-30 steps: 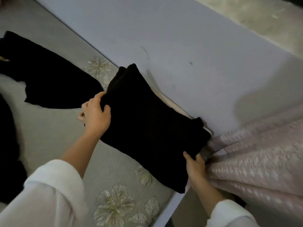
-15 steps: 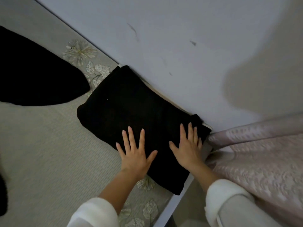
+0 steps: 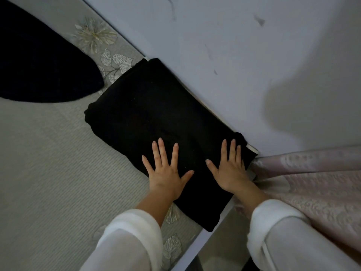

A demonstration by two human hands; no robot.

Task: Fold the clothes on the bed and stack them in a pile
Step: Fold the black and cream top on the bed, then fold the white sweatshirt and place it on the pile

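Two spread palms, left hand (image 3: 166, 173) and right hand (image 3: 229, 169), press flat on the folded black garment (image 3: 156, 122), its long axis running 10-to-4; another dark piece (image 3: 39, 63), probably unfolded, lies at 10 o'clock, nearer the left.

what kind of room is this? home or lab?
Most likely a home bedroom. Both hands press a folded black garment on a bed with a grey leaf-patterned bedspread, pushed into a corner against a plain wall. A pink embossed curtain hangs at the right.

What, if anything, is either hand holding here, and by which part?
Nothing is held. The left hand and right hand lie flat, fingers spread, on the near end of the folded black garment.
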